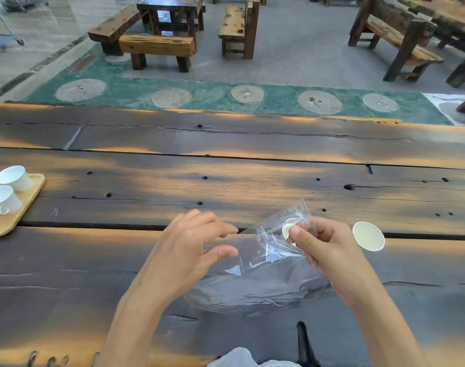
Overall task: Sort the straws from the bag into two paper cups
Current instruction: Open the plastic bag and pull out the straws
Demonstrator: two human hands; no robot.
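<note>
A clear plastic bag (255, 284) lies crumpled on the dark wooden table (226, 181) in front of me. My right hand (324, 247) pinches a small white paper cup (286, 230) wrapped in the bag's upper part, thumb on its rim. My left hand (191, 247) hovers with its fingers apart, fingertips at the bag's left edge, gripping nothing. A second white paper cup (369, 236) sits on the table just right of my right hand. No straws are visible through the film.
A light wooden tray (22, 205) with white ceramic cups (13, 178) sits at the table's left edge. A dark narrow object (304, 343) and something white (239, 358) lie at the near edge. Wooden benches and tables stand on the floor beyond.
</note>
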